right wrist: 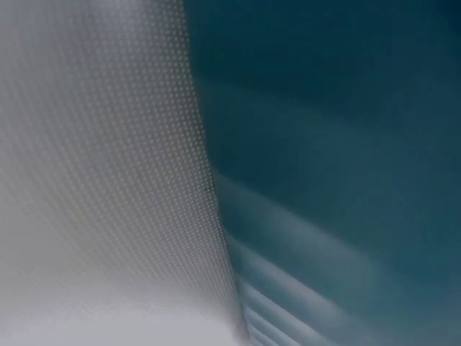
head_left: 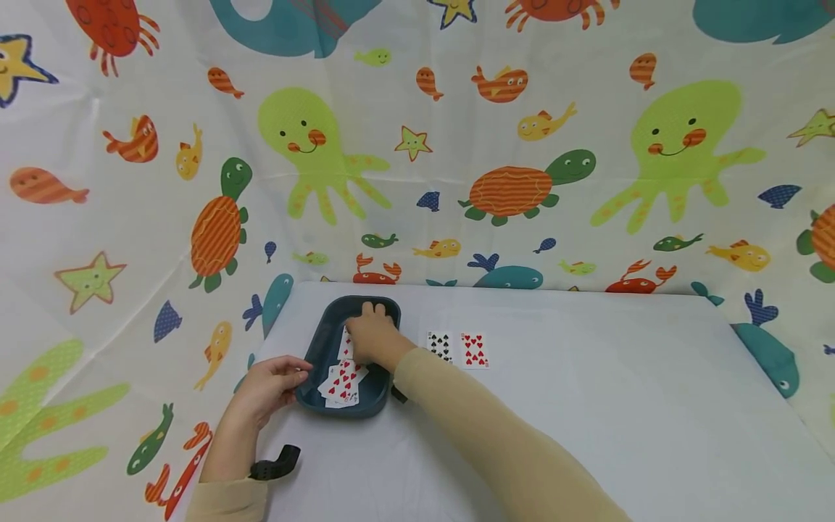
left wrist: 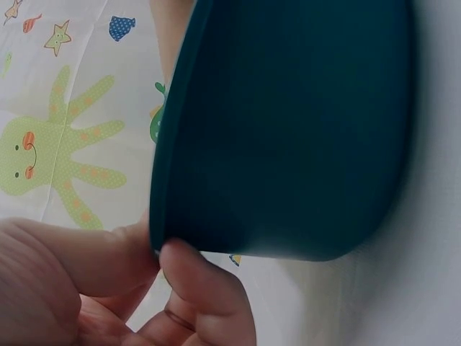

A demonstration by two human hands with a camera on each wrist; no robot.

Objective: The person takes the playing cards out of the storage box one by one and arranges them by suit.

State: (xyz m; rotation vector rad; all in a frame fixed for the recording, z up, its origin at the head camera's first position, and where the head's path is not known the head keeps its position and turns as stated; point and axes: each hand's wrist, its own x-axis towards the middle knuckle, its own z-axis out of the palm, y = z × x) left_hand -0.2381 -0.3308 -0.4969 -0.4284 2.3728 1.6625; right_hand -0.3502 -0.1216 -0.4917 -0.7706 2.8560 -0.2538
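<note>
A dark teal tray (head_left: 312, 362) stands at the left of the white table, with several playing cards (head_left: 343, 383) overlapping in its near part. My left hand (head_left: 270, 384) pinches the left side of the tray's rim between thumb and finger; the left wrist view shows these fingertips (left wrist: 205, 285) at the rim close up. Over the tray's far part, my right hand (head_left: 373, 337) reaches in with bent fingers. A card with red diamonds (head_left: 344, 349) shows beside its thumb, and I cannot tell whether the fingers hold it. The tray's wall (right wrist: 324, 158) fills much of the right wrist view.
Right of the tray lie a black-suited card (head_left: 440, 344) and a heart card (head_left: 475, 351), side by side on the white tabletop (head_left: 620, 391). My right forearm crosses in front of them. A sea-animal curtain (head_left: 404, 94) hangs behind and at the left.
</note>
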